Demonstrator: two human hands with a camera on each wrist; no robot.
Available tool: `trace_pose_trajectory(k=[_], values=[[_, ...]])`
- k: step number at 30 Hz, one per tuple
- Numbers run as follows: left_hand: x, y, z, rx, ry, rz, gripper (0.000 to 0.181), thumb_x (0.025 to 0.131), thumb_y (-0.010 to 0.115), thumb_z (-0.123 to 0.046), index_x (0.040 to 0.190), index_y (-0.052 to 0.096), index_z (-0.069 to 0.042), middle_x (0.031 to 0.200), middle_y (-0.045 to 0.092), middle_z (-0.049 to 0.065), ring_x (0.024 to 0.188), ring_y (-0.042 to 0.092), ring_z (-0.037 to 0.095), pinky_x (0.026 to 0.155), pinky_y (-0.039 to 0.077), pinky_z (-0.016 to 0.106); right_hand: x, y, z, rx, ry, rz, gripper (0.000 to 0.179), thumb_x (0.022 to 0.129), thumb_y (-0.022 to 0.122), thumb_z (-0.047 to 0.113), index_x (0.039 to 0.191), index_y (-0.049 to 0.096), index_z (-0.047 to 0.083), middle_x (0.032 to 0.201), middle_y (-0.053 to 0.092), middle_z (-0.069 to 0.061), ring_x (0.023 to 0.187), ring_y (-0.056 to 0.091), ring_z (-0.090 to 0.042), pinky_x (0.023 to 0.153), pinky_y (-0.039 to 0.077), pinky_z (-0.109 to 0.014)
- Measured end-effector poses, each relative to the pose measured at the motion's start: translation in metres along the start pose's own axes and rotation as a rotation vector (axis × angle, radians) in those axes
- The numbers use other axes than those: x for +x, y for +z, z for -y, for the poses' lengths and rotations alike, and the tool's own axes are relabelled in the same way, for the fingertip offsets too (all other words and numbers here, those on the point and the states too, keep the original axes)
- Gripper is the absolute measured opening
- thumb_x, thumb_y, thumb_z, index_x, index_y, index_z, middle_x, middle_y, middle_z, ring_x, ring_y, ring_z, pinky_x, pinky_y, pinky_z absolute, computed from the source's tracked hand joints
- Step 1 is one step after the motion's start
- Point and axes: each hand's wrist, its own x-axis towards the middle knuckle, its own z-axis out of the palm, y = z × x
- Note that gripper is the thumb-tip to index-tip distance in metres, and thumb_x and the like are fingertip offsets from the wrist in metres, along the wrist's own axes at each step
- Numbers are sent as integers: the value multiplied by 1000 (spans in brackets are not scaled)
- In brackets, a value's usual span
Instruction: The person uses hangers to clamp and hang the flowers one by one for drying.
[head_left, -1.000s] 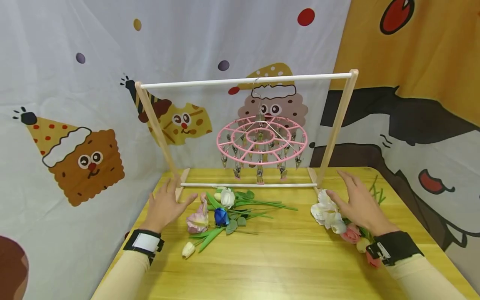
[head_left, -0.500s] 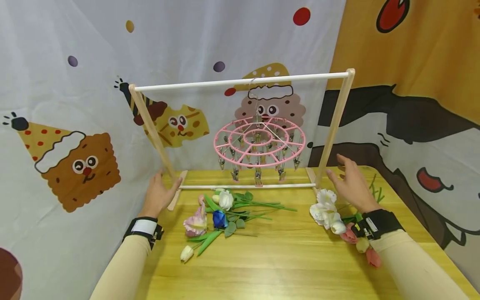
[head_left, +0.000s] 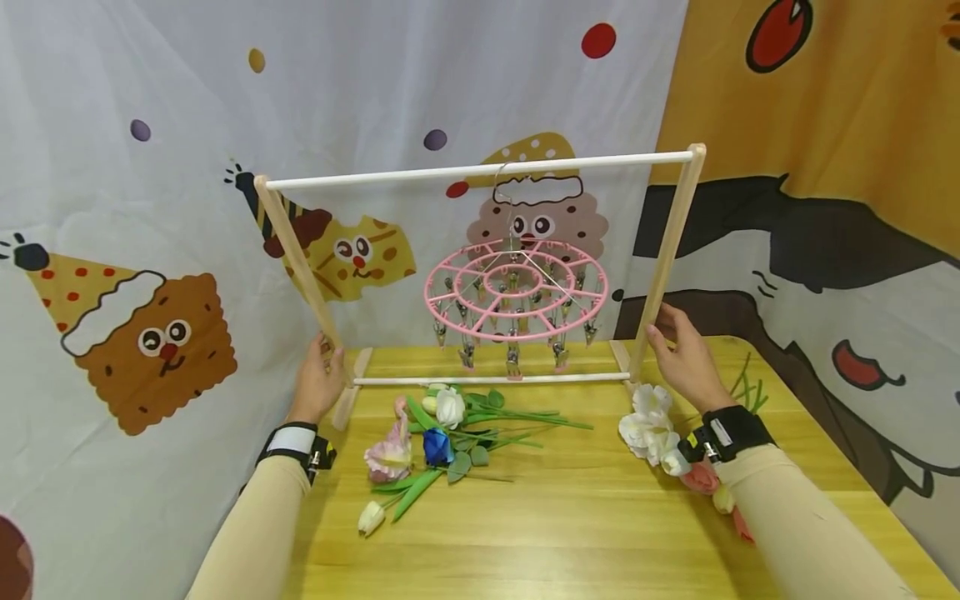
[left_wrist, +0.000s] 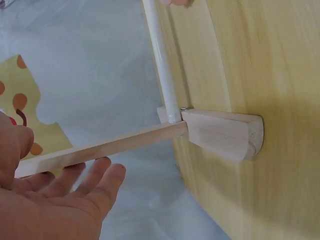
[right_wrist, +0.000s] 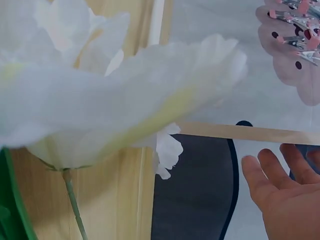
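A tabletop wooden rack point(head_left: 480, 172) with white rods stands at the back of the table. From its top rod hangs a pink round clip hanger point(head_left: 450, 319) with several metal clips. My left hand point(head_left: 318, 385) holds the left post point(left_wrist: 115, 144) low down, thumb on one side and fingers along the other. My right hand point(head_left: 686, 362) holds the right post point(head_left: 663, 258) at about the same height. In the right wrist view its fingertips point(right_wrist: 253, 165) lie at the post's edge, the thumb is out of sight, and a white flower point(right_wrist: 125, 110) fills the foreground.
Artificial flowers lie in front of the rack on the left, among them a blue rose point(head_left: 437, 447), a white rose point(head_left: 450, 408) and a pink-purple bloom point(head_left: 390, 454). White flowers point(head_left: 649, 425) and pink ones point(head_left: 701, 477) lie by my right forearm. A printed cloth point(head_left: 360, 100) hangs behind.
Both hands, spread open above the table a second ago, have moved in to the rack's two side posts and closed on them. The rack, hanger and flowers keep their places.
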Motion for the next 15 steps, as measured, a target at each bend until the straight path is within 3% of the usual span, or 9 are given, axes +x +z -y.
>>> trace_pose_trajectory(k=[1, 3, 7, 8, 9, 11, 13, 15], values=[[10, 2, 23, -57, 35, -6, 72, 127, 47, -31, 182, 20, 7, 176, 47, 39, 155, 60, 58, 130, 53, 65, 1, 1, -1, 0, -3, 3, 64, 126, 54, 25, 178, 32, -5, 166, 54, -39, 153, 57, -63, 119, 50, -84], [19, 6, 41, -73, 44, -15, 73, 126, 48, -35, 181, 24, 7, 176, 48, 39, 154, 61, 58, 131, 53, 64, 4, 3, -3, -2, -8, 6, 62, 126, 54, 23, 176, 33, -7, 163, 55, -40, 152, 58, -63, 121, 50, -83], [48, 20, 102, -80, 105, -97, 75, 121, 61, -46, 175, 41, 3, 168, 60, 34, 145, 73, 46, 124, 62, 50, 9, 6, -5, -13, -14, 0, 55, 126, 50, 19, 171, 36, -11, 157, 57, -41, 147, 61, -62, 121, 52, -80], [47, 22, 98, -33, 77, -125, 72, 121, 63, -43, 173, 44, 4, 165, 62, 36, 142, 74, 48, 122, 63, 50, 10, 7, -5, -21, -12, -4, 54, 127, 49, 19, 169, 37, -12, 155, 58, -41, 145, 63, -62, 120, 53, -79], [52, 24, 108, -20, 86, -154, 71, 120, 65, -45, 171, 49, 2, 162, 66, 33, 137, 78, 43, 117, 66, 44, 10, 7, -5, -35, -9, -8, 53, 127, 48, 19, 168, 39, -12, 153, 58, -41, 143, 64, -62, 118, 55, -78], [53, 24, 112, -26, 95, -135, 69, 121, 63, -44, 171, 49, 1, 161, 67, 31, 135, 79, 44, 115, 67, 48, 11, 8, -5, -65, -3, -15, 50, 127, 47, 19, 165, 44, -13, 150, 60, -41, 139, 66, -62, 114, 59, -77], [59, 27, 123, 20, 104, -182, 61, 120, 64, -45, 165, 58, -4, 152, 75, 26, 124, 85, 36, 103, 70, 36, 10, 9, -6, -86, -5, -20, 48, 128, 45, 17, 164, 47, -13, 148, 60, -41, 135, 68, -63, 109, 61, -77], [62, 27, 127, 49, 103, -175, 54, 121, 62, -45, 161, 62, -9, 150, 76, 23, 121, 86, 35, 98, 70, 34, 10, 9, -7, -90, -15, -22, 46, 127, 44, 14, 164, 49, -13, 148, 59, -42, 134, 68, -65, 107, 63, -77]])
